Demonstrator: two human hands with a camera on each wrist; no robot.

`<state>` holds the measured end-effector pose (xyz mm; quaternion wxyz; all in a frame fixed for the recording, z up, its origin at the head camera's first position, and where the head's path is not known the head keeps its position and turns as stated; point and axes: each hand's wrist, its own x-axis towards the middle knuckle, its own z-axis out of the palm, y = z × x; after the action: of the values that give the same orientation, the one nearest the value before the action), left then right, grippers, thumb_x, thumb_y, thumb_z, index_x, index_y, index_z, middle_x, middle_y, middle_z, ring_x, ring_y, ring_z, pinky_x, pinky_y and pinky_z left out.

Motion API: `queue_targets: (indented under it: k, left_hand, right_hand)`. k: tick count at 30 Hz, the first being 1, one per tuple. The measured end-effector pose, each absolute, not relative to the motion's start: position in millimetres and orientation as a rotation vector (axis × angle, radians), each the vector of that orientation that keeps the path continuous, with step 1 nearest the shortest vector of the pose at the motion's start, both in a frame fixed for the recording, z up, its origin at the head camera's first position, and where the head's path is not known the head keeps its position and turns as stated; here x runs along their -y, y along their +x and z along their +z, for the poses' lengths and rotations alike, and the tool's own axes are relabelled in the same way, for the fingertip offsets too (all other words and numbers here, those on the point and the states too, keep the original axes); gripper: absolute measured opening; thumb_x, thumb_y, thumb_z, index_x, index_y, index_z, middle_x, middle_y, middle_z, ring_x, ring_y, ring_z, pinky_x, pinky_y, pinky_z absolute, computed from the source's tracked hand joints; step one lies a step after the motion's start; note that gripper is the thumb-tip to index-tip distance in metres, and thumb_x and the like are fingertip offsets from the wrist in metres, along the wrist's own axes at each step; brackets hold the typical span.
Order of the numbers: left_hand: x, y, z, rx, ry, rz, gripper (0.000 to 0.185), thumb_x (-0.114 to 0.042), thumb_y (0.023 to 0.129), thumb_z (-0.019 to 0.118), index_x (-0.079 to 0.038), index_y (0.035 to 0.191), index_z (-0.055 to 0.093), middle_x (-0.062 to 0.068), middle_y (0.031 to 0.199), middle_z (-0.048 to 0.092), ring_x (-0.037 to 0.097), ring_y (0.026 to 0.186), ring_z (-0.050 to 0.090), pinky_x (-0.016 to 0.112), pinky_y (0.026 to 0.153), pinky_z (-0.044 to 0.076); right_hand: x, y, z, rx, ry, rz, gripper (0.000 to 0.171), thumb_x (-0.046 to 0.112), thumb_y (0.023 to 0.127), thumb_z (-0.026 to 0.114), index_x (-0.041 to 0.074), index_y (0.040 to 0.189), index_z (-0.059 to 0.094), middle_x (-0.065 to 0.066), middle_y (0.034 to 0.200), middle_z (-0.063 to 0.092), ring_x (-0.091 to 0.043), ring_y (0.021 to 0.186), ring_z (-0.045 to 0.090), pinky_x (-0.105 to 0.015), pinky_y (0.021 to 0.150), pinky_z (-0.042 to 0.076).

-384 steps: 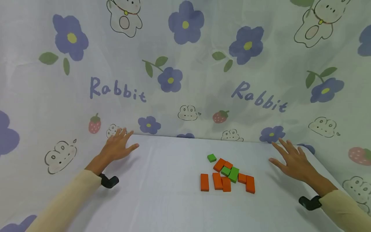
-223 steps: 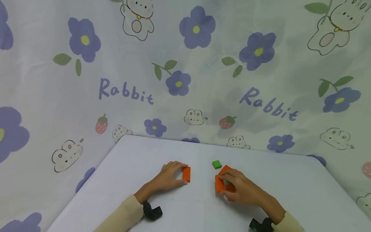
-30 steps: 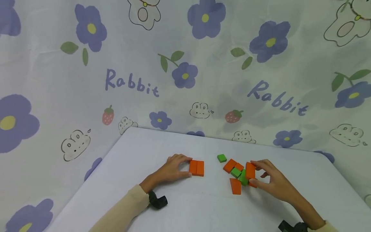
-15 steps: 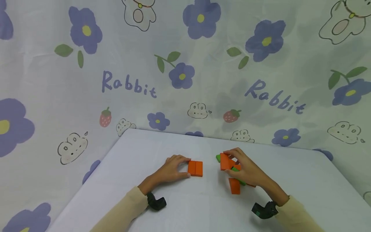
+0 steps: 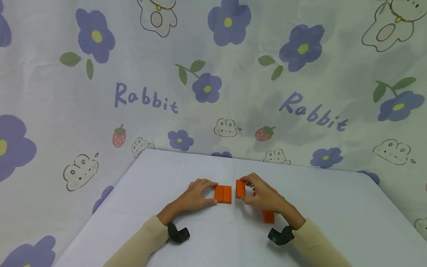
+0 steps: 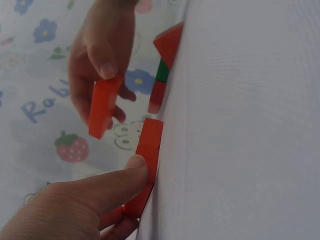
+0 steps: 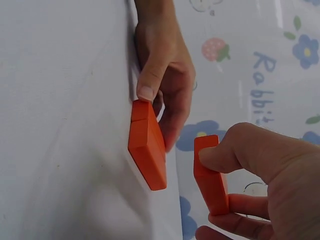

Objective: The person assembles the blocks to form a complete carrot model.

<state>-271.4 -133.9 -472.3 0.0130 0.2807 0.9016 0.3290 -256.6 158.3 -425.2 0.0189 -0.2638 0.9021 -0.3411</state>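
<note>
While both hands (image 5: pixel 192 196) (image 5: pixel 264 194) pinch orange blocks (image 5: pixel 219 194) (image 5: pixel 240 189), the right's hovers.

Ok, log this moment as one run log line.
left hand: holds orange block pair on table | right hand: pinches raised orange block, apart from pair | other blocks: partly hidden in head view

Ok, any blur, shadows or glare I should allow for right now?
Head: soft shadow under the right hand, no strong glare; left wrist: patterned backdrop looks soft; right wrist: blurry shadow on the tabletop beside the two adjoining orange blocks.
</note>
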Motion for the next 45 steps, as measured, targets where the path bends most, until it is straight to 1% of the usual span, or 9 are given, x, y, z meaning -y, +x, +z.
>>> queue_targets:
  k: [7, 16, 19, 26, 33, 40, 45]
  left_hand:
    - [135, -273, -470, -2.820, 0.885, 1.038, 0.061, -0.043, 0.086, 0.076, -0.019, 0.139, 0.059, 0.004, 0.137, 0.059, 0.026, 0.129, 0.048, 0.050, 0.102, 0.034]
    - [135, -270, -475, -2.816, 0.893, 1.034, 0.062, -0.045, 0.085, 0.075, -0.018, 0.139, 0.059, 0.003, 0.136, 0.060, 0.025, 0.128, 0.049, 0.050, 0.101, 0.034]
    - [135, -270, -478, -2.822, 0.907, 1.022, 0.062, -0.046, 0.085, 0.076, -0.018, 0.138, 0.059, 0.002, 0.135, 0.061, 0.025, 0.127, 0.050, 0.049, 0.100, 0.034]
    - [135, -270, -478, -2.838, 0.915, 1.006, 0.061, -0.046, 0.085, 0.075, -0.020, 0.138, 0.059, 0.002, 0.135, 0.060, 0.024, 0.127, 0.049, 0.049, 0.100, 0.035]
    - [136, -272, -476, -2.842, 0.932, 0.993, 0.062, -0.046, 0.087, 0.074, -0.019, 0.140, 0.058, 0.003, 0.137, 0.059, 0.025, 0.128, 0.048, 0.051, 0.102, 0.034]
    - [135, -272, -475, -2.841, 0.928, 0.979, 0.062, -0.046, 0.087, 0.075, -0.020, 0.140, 0.058, 0.003, 0.138, 0.059, 0.026, 0.129, 0.048, 0.051, 0.101, 0.034]
    - [134, -271, -475, -2.837, 0.925, 1.002, 0.062, -0.044, 0.086, 0.075, -0.018, 0.140, 0.058, 0.004, 0.137, 0.059, 0.026, 0.129, 0.048, 0.052, 0.101, 0.034]
  right_hand:
    - [-152, -263, -433, -2.788, -0.896, -1.019, 0.053, 0.018, 0.085, 0.075, 0.008, 0.133, 0.056, -0.005, 0.124, 0.056, -0.024, 0.113, 0.056, -0.043, 0.092, 0.053]
    - [-150, -261, -452, -2.853, -0.956, -0.938, 0.053, 0.020, 0.084, 0.078, 0.008, 0.132, 0.058, -0.002, 0.120, 0.056, -0.021, 0.110, 0.056, -0.039, 0.093, 0.054]
    - [-149, -259, -457, -2.862, -0.959, -0.910, 0.054, 0.021, 0.084, 0.079, 0.006, 0.131, 0.058, -0.004, 0.119, 0.056, -0.020, 0.109, 0.057, -0.040, 0.093, 0.054]
    - [-146, -259, -461, -2.912, -0.971, -0.819, 0.056, 0.024, 0.084, 0.080, 0.006, 0.132, 0.059, -0.003, 0.118, 0.058, -0.017, 0.107, 0.056, -0.041, 0.094, 0.054]
    - [-146, -261, -458, -2.938, -0.973, -0.719, 0.059, 0.029, 0.085, 0.080, 0.002, 0.135, 0.060, -0.008, 0.121, 0.059, -0.021, 0.111, 0.055, -0.046, 0.096, 0.053]
    - [-145, -261, -453, -2.928, -0.963, -0.649, 0.064, 0.030, 0.086, 0.079, 0.000, 0.138, 0.058, -0.010, 0.121, 0.060, -0.021, 0.109, 0.056, -0.044, 0.095, 0.054]
    - [-143, -259, -448, -2.940, -0.909, -0.580, 0.066, 0.032, 0.085, 0.080, 0.000, 0.138, 0.057, -0.012, 0.126, 0.062, -0.026, 0.114, 0.059, -0.045, 0.098, 0.053]
